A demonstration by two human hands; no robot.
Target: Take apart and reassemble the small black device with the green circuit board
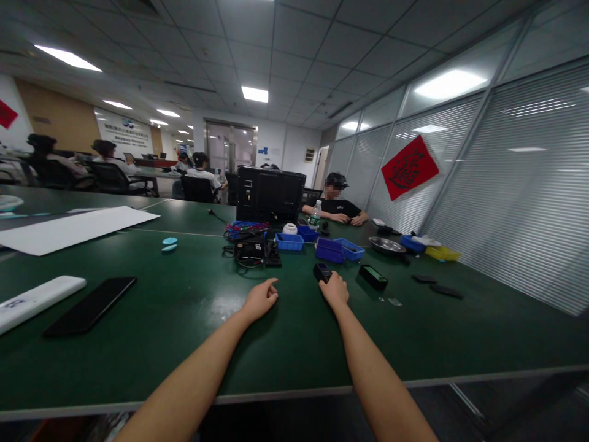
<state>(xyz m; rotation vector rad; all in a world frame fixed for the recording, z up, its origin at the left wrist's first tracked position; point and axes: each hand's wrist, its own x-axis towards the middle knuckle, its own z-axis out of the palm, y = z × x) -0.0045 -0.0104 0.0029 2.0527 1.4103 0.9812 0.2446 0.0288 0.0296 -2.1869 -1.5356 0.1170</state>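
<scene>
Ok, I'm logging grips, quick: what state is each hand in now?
Left hand: part open, fingers loosely curled, nothing visible in it.
Right hand: closed on a small black box.

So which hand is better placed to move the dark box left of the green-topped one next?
Likely the right hand: its fingers are on that dark box. The left hand is apart from it, seemingly holding nothing.

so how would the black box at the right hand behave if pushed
The black box is probably stiff, given its straight edges. Its flat sides suggest sliding rather than rolling, and its blocky shape seems unlikely to tip easily.
</scene>
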